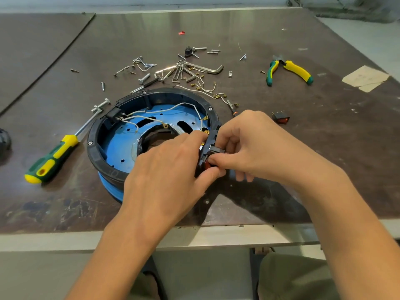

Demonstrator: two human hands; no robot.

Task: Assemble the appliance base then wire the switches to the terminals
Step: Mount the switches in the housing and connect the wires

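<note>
Fingers (227,139) around switch (217,150) (at base (151,93) rim)

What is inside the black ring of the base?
Inside the black ring: a slotted blue plate, white wires and a black connector at the left wall. The left hand, gripping the ring, covers the near-right part.

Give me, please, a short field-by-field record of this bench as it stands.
base: round appliance base, black rim, blue plate, flat on the table
wiring: white wires run inside the base
left: left hand grips the right rim
right: right hand pinches a black switch at that rim
spare: rocker switch on the table, right of the base
tools: screwdriver left; pliers far right; hex keys and screws behind the base
</note>
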